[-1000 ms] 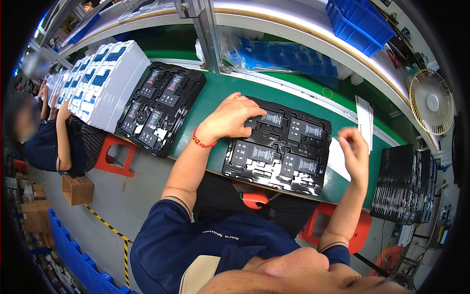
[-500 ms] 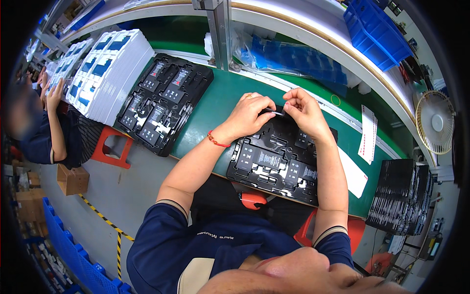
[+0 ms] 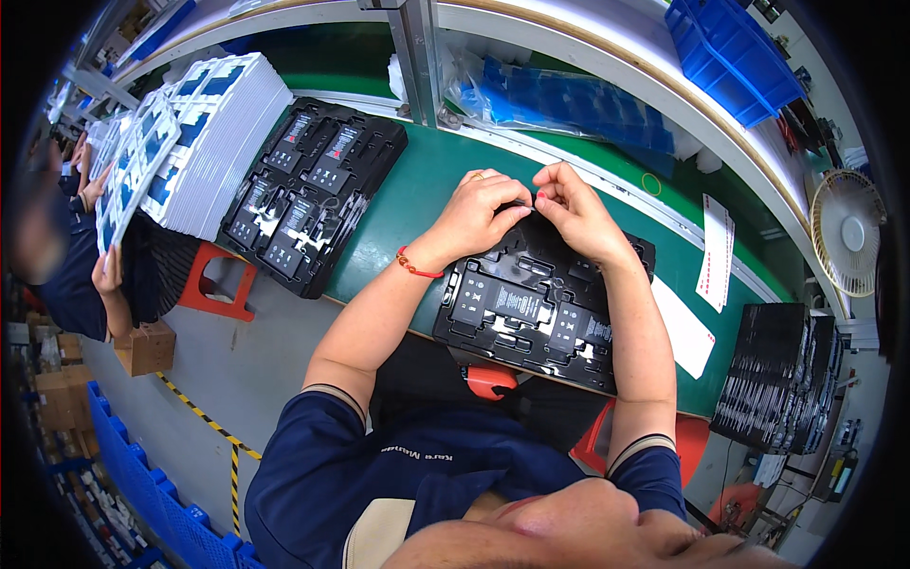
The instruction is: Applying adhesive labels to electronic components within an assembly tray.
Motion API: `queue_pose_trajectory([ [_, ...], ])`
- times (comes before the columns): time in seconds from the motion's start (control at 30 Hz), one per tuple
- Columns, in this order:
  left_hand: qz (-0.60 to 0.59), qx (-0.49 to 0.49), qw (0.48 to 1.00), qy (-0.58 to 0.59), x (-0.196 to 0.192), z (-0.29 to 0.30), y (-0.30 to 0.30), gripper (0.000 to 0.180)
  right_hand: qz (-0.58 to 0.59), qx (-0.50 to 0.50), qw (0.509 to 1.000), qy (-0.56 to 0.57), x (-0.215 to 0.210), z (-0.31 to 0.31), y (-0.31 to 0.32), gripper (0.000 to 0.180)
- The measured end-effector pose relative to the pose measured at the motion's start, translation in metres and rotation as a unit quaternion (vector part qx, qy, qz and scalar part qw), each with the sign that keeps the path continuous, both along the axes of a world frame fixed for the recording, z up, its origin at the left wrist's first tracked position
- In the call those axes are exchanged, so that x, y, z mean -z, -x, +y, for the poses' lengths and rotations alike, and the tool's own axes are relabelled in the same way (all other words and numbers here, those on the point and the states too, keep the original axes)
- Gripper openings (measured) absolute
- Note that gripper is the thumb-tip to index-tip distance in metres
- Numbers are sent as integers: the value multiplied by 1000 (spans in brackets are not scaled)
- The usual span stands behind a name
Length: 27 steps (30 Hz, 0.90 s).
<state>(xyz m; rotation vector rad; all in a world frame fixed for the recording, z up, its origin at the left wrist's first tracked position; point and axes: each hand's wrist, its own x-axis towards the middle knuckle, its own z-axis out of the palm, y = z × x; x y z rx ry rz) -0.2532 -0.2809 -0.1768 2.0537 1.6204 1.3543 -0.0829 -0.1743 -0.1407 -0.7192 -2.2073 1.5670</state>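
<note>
Head view shows our left hand (image 3: 479,211) and right hand (image 3: 573,211) pinching one small part together above the black tray (image 3: 531,313) at frame centre, close for fine fingerwork.

Both hands, left hand (image 3: 479,211) and right hand (image 3: 572,211), meet over near tray's (image 3: 531,313) far edge, probably pinching something; second tray (image 3: 308,194) left, stacked trays (image 3: 777,389) right.
</note>
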Motion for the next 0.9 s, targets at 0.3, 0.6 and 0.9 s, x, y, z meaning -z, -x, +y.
queue_pose_trajectory([
  [0.3,-1,-1,1000,2,-2,0,-1,10,8,43,998,45,0,-4,2,22],
  [0.6,-4,0,1000,2,-2,1,-1,9,-9,33,999,-8,1,-4,1,23],
  [0.9,-22,6,1000,3,-1,-1,-1,7,-21,109,946,-305,-25,-17,-7,29],
])
